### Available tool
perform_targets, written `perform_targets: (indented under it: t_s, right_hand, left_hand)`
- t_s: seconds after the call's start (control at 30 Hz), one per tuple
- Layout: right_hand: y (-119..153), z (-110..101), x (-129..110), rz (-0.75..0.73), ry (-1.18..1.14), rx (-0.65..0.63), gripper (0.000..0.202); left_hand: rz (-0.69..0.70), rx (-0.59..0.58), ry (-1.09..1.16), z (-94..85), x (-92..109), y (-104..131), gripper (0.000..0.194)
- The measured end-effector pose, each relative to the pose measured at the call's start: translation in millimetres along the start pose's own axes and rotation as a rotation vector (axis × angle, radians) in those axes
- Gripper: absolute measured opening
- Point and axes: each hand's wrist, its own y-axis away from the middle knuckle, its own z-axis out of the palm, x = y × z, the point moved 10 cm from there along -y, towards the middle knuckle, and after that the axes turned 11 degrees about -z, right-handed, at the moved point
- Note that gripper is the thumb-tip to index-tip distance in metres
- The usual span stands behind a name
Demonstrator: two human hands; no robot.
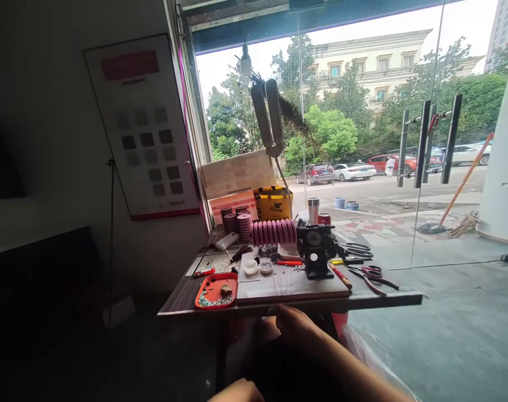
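My right hand sits just under the near edge of the small table, the forearm running back toward me at the lower right. Its fingers curl down into shadow below the tabletop, so I cannot tell whether they are clenched or holding anything. My left hand shows only as a sliver at the bottom edge of the view; I cannot tell its state either.

Right above my right hand, on the near middle of the table, lies a grey work mat with fine strands spread across it. To its left, close to the near edge, sits an orange tray with small beads along its front rim. A black tabletop device stands at the far right of the mat. Right of that, two pairs of scissors lie near the table's right edge, their handles pointing right. Farther back a row of pink spools runs across the table, with a yellow box behind it.

The tabletop is crowded, with bare surface mostly at the near left corner. Open floor stretches to the right of the table toward the glass door; the left is dark, bounded by a wall with a poster.
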Motion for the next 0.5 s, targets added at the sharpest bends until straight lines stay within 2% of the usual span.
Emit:
perform_targets:
  t_s: [0.17,0.27,0.3,0.37,0.5]
  right_hand:
    - [-2,-1,6,-0.033,0.024,-0.053,0.033]
    - [-4,-4,13,-0.034,0.033,-0.077,0.037]
    - [-5,-5,14,-0.033,0.041,-0.085,0.037]
    - [-7,-7,16,-0.036,0.063,-0.100,0.034]
    - [-14,-13,14,-0.070,0.128,-0.119,0.027]
  left_hand:
    - [0.091,0.058,0.108,-46.8,63,-54,0.012]
    - [0.194,0.136,0.357,-77.9,112,-93,0.002]
    - [0.211,0.126,0.458,-81.9,126,-107,0.003]
    - [0.219,0.043,0.635,-78.3,152,-133,0.008]
    - [0.217,-0.214,0.869,-52.4,187,-165,0.011]
